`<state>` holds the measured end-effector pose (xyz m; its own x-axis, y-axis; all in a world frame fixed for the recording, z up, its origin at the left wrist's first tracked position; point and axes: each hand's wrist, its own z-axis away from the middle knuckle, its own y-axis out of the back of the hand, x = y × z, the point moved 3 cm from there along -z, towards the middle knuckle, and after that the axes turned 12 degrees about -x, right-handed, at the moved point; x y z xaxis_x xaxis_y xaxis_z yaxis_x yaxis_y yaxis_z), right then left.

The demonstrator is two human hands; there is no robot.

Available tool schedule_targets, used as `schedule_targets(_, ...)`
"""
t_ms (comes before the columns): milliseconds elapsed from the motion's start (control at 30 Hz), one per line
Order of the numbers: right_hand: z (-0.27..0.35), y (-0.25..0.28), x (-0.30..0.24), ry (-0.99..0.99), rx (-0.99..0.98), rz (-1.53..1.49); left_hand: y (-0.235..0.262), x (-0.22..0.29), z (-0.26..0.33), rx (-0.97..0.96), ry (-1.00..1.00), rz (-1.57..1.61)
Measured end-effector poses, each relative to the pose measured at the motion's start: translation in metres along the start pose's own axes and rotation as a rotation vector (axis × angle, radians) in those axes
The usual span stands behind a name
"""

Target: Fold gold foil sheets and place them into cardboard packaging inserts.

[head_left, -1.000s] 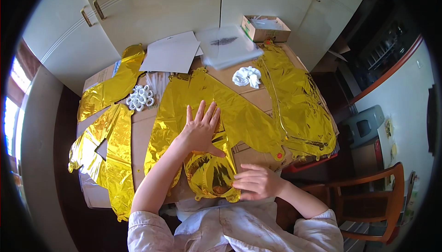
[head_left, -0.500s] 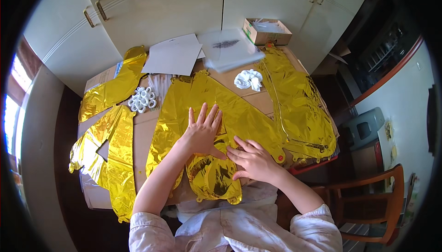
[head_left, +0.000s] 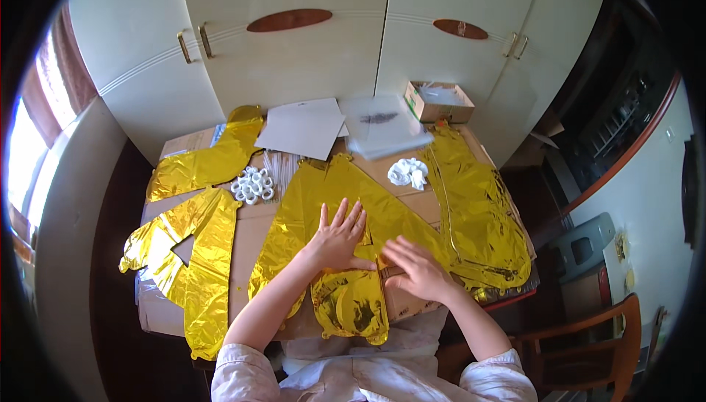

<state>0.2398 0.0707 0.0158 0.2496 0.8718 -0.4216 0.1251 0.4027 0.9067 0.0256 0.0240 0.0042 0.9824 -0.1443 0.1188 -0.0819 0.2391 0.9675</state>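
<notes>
Balloon of shiny gold foil lies flat and creased mid-table; left hand presses it with fingers spread, right hand rests flat beside, gripping nothing.

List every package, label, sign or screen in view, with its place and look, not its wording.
Cardboard box: far right end of the table, against the cupboard; small, open-topped, brown, with something pale inside.
Clear plastic bags: just left of the box; flat, see-through stack with a dark mark on top.
White card sheets: far middle of the table; flat, plain.
No signs or screens show.
</notes>
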Motion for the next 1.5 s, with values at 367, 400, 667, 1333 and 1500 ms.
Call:
schedule_targets(367, 0.005, 0.028, 0.06, -0.544, 0.02, -0.039, -0.005, -0.006, -0.002, 0.062, 0.021, -0.054)
schedule_targets(400, 0.003, 0.029, 0.062, -0.559, -0.003, -0.077, -0.005, -0.006, -0.003, 0.062, 0.018, -0.055)
schedule_targets(667, 0.012, 0.031, 0.058, -0.474, -0.134, -0.766, -0.008, -0.005, -0.004, 0.063, 0.053, -0.062)
schedule_targets(1333, -0.048, -0.011, -0.085, -0.084, 0.266, -0.657, 0.042, -0.012, 0.034, 0.163, 0.297, 0.788)
schedule_targets(1500, -0.05, 0.001, -0.082, 0.042, 0.184, -0.633, 0.023, -0.021, 0.039, -0.047, 0.305, 0.967)
